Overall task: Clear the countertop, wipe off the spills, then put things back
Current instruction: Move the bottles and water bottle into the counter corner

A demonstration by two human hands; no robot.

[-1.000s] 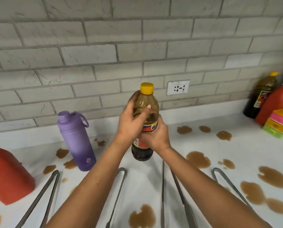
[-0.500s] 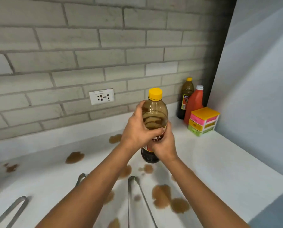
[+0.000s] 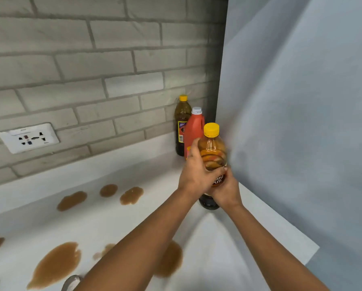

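Both hands, left and right, clamped round the bottle, have carried it rightward to the corner by two other bottles (clearing underway, spills unwiped).

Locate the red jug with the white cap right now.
In the head view the red jug stands in the countertop's far right corner, beside the dark yellow-capped bottle at the brick wall, just behind the bottle held in both hands.

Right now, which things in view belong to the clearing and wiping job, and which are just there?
Part of the job:
held bottle, gripped by left hand and right hand
brown spills
countertop
dark bottle and red bottle standing in the corner

Just there:
wall socket
brick wall
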